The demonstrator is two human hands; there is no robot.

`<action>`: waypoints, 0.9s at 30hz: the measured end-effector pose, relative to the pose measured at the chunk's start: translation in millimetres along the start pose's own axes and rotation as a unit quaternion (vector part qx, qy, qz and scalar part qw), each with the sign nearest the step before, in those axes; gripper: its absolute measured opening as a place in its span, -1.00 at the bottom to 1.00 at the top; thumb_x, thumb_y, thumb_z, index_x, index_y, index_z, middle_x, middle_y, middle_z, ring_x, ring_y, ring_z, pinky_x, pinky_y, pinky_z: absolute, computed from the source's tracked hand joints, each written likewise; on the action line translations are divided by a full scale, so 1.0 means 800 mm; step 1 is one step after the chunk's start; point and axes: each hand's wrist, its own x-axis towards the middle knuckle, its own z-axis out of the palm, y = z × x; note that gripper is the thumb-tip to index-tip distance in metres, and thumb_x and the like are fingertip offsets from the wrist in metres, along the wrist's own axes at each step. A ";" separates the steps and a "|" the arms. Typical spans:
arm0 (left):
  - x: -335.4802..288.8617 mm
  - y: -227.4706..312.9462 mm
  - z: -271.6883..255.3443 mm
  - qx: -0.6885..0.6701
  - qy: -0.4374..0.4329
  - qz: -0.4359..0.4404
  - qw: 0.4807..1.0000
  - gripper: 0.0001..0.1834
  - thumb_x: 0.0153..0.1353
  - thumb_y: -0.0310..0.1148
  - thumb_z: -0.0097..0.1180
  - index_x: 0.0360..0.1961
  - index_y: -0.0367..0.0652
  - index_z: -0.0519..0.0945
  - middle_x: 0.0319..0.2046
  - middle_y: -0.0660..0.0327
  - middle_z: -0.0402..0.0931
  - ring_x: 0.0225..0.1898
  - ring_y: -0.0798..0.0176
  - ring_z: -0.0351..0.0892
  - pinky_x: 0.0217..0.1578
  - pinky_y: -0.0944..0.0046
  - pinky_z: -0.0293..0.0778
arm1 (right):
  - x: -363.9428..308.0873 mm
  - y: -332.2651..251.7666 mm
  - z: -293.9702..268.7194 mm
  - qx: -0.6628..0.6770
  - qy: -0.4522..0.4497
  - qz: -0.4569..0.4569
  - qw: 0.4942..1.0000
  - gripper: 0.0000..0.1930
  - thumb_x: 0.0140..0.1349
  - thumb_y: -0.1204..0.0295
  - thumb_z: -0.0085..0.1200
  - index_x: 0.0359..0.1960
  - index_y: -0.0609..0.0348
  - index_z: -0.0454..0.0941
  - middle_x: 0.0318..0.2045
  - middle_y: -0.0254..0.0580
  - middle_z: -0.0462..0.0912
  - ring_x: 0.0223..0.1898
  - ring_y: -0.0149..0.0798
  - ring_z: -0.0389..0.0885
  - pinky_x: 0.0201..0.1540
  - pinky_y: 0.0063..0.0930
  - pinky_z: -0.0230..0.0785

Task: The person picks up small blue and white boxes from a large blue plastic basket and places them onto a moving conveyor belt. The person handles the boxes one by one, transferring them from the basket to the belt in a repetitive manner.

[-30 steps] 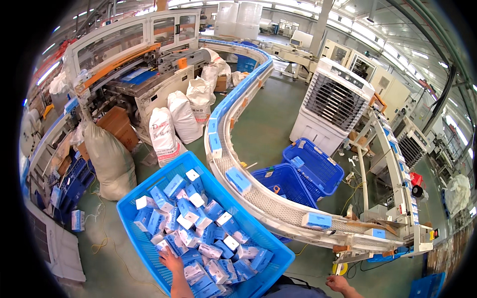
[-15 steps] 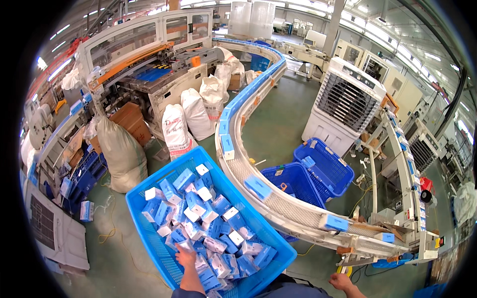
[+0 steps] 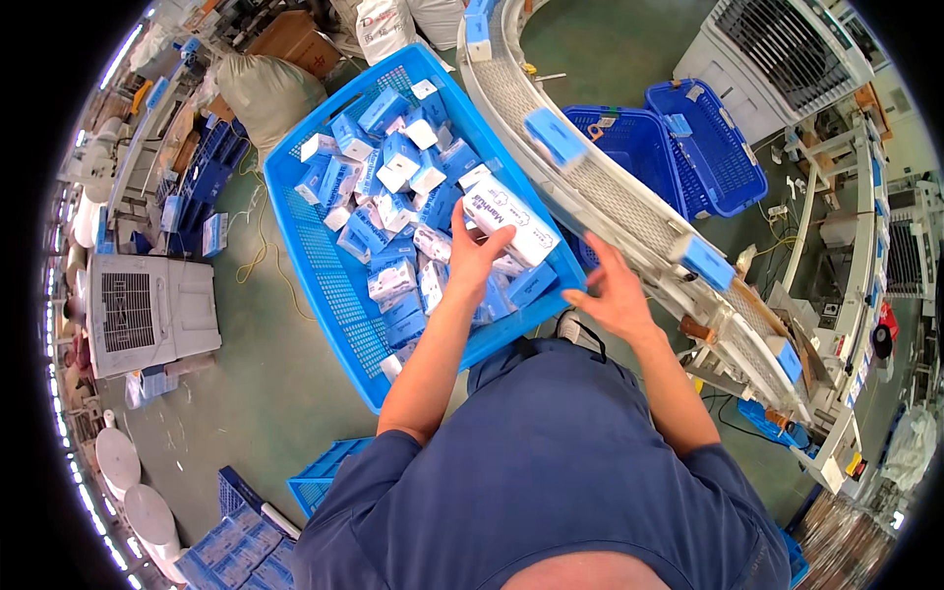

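A white soft pack of tissues (image 3: 516, 224) with blue print is gripped by my left hand (image 3: 476, 254), thumb and fingers on its near side. It is held above the right part of a light blue crate (image 3: 317, 275). Heaped in that crate are many blue-and-white tissue packs (image 3: 400, 157), lying at all angles. My right hand (image 3: 616, 293) is over the crate's near right corner, beside the conveyor, with fingers spread and nothing in them. A small gap separates it from the held pack.
The curved conveyor (image 3: 619, 197) runs past the crate's right side, carrying spaced blue packs (image 3: 703, 262). Beyond it stand dark blue baskets (image 3: 723, 162) and an air cooler (image 3: 787, 49). Sacks (image 3: 265, 93) lie at far left; a white louvred unit (image 3: 182, 305) stands left.
My view has tipped downward. My left hand has come up from the heap with a tissue pack and moved right. The right hand has risen to the crate's corner and opened.
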 end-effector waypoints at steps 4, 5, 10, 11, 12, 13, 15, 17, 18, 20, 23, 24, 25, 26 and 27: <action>-0.044 0.019 0.056 -0.005 -0.029 0.010 1.000 0.16 0.07 -0.30 0.43 0.51 -0.10 -0.17 0.05 -0.07 0.45 -0.01 0.13 0.53 -0.07 0.14 0.53 | 0.027 0.000 0.011 -0.089 0.041 -0.099 0.990 -0.12 -0.02 0.23 0.40 0.35 0.16 0.22 0.15 -0.10 0.48 -0.11 -0.13 0.64 -0.09 -0.25 0.50; -0.054 0.020 0.061 0.016 -0.031 0.022 0.999 0.16 0.08 -0.30 0.43 0.51 -0.10 -0.18 0.05 -0.08 0.45 -0.01 0.14 0.53 -0.07 0.15 0.53 | 0.027 0.010 0.010 0.001 0.039 -0.082 0.996 -0.12 -0.01 0.24 0.40 0.34 0.20 0.22 0.12 -0.08 0.51 -0.10 -0.14 0.64 -0.09 -0.26 0.50; -0.072 0.012 0.056 0.012 -0.044 0.036 0.998 0.14 0.12 -0.29 0.40 0.52 -0.12 -0.19 0.06 -0.10 0.44 0.00 0.16 0.52 -0.02 0.17 0.52 | 0.023 0.044 0.006 0.452 -0.011 0.048 0.891 -0.22 0.08 0.31 0.37 0.30 0.34 0.24 -0.11 -0.08 0.61 -0.24 -0.26 0.65 -0.26 -0.41 0.51; -0.073 0.005 0.052 0.001 -0.051 0.030 0.998 0.14 0.13 -0.29 0.40 0.52 -0.12 -0.19 0.07 -0.10 0.44 0.01 0.16 0.52 -0.01 0.17 0.51 | 0.019 0.039 -0.002 0.501 -0.046 0.100 0.859 -0.24 0.10 0.32 0.36 0.29 0.34 0.25 -0.12 -0.10 0.62 -0.28 -0.28 0.65 -0.30 -0.44 0.50; -0.075 0.009 0.055 -0.020 -0.065 -0.003 0.998 0.14 0.14 -0.25 0.39 0.52 -0.19 -0.19 0.11 -0.09 0.43 0.06 0.13 0.51 0.06 0.17 0.47 | 0.017 0.035 -0.003 0.529 -0.058 0.095 0.841 -0.26 0.14 0.35 0.32 0.30 0.30 0.23 -0.14 -0.11 0.62 -0.37 -0.35 0.64 -0.37 -0.50 0.47; -0.077 0.008 0.057 -0.017 -0.076 -0.011 0.997 0.14 0.14 -0.25 0.39 0.51 -0.21 -0.19 0.13 -0.10 0.43 0.08 0.12 0.50 0.08 0.16 0.45 | 0.014 0.034 -0.002 0.540 -0.061 0.094 0.834 -0.26 0.14 0.35 0.32 0.31 0.30 0.22 -0.14 -0.11 0.62 -0.35 -0.35 0.64 -0.36 -0.49 0.48; -0.080 0.006 0.063 -0.011 -0.098 -0.028 0.995 0.13 0.15 -0.24 0.38 0.51 -0.24 -0.19 0.15 -0.10 0.42 0.11 0.10 0.49 0.13 0.14 0.42 | 0.007 0.035 0.002 0.562 -0.069 0.093 0.819 -0.26 0.15 0.35 0.31 0.31 0.31 0.20 -0.14 -0.12 0.61 -0.32 -0.33 0.65 -0.33 -0.48 0.49; -0.084 0.011 0.073 -0.033 -0.101 -0.010 0.994 0.13 0.12 -0.29 0.40 0.50 -0.28 -0.16 0.13 -0.06 0.46 0.13 0.11 0.49 0.16 0.12 0.39 | 0.002 0.034 0.007 0.566 -0.084 0.090 0.815 -0.24 0.16 0.33 0.31 0.33 0.28 0.17 -0.09 -0.12 0.59 -0.27 -0.31 0.66 -0.28 -0.47 0.50; -0.084 0.014 0.077 -0.039 -0.101 0.000 0.994 0.13 0.11 -0.30 0.41 0.50 -0.28 -0.14 0.12 -0.05 0.47 0.12 0.11 0.49 0.15 0.12 0.40 | -0.001 0.033 0.008 0.566 -0.089 0.094 0.814 -0.25 0.16 0.32 0.31 0.32 0.27 0.18 -0.07 -0.12 0.59 -0.26 -0.31 0.66 -0.26 -0.46 0.50; -0.083 0.020 0.079 -0.022 -0.108 0.009 0.994 0.11 0.08 -0.34 0.41 0.50 -0.27 -0.11 0.10 -0.03 0.49 0.11 0.12 0.51 0.14 0.13 0.41 | -0.001 0.037 0.005 0.516 -0.108 0.099 0.844 -0.19 0.15 0.25 0.34 0.35 0.28 0.17 0.07 -0.04 0.52 -0.21 -0.26 0.65 -0.23 -0.45 0.50; -0.077 0.035 0.073 0.100 -0.156 0.017 0.983 0.08 0.04 -0.41 0.40 0.49 -0.24 -0.03 0.07 0.00 0.52 0.08 0.15 0.54 0.12 0.14 0.43 | 0.000 0.074 -0.002 0.247 0.001 -0.044 0.968 -0.11 0.12 0.18 0.36 0.38 0.33 0.13 0.17 0.05 0.44 -0.12 -0.21 0.62 -0.21 -0.43 0.49; -0.078 0.038 0.063 0.173 -0.181 0.029 0.968 0.06 0.03 -0.43 0.38 0.49 -0.23 0.00 0.07 0.00 0.53 0.07 0.16 0.54 0.11 0.15 0.44 | -0.005 0.063 -0.018 0.185 0.036 -0.020 0.982 -0.04 0.07 0.15 0.39 0.42 0.26 0.10 0.26 0.07 0.37 -0.01 -0.23 0.56 -0.19 -0.45 0.48; -0.078 0.038 0.058 0.241 -0.215 0.040 0.945 0.04 0.01 -0.45 0.37 0.48 -0.22 0.03 0.06 0.01 0.54 0.06 0.17 0.55 0.10 0.16 0.44 | -0.012 0.050 -0.037 0.154 0.029 -0.021 0.987 -0.03 0.05 0.16 0.40 0.43 0.20 0.11 0.25 0.03 0.38 -0.03 -0.26 0.56 -0.18 -0.46 0.47; -0.082 0.038 0.055 0.278 -0.238 0.045 0.930 0.00 -0.02 -0.40 0.36 0.46 -0.19 0.13 0.08 -0.03 0.54 0.09 0.10 0.55 0.12 0.16 0.43 | -0.015 0.033 -0.052 0.126 0.019 -0.021 0.992 -0.02 0.03 0.17 0.42 0.44 0.15 0.11 0.23 -0.01 0.40 -0.05 -0.29 0.56 -0.16 -0.47 0.46; -0.086 0.044 0.057 0.416 -0.237 0.076 0.875 -0.05 -0.05 -0.31 0.36 0.41 -0.19 0.23 0.14 -0.09 0.50 0.15 -0.02 0.53 0.15 0.14 0.41 | -0.018 0.025 -0.065 0.097 0.013 -0.016 0.995 -0.01 0.01 0.19 0.43 0.45 0.09 0.11 0.22 -0.06 0.42 -0.07 -0.32 0.56 -0.15 -0.47 0.44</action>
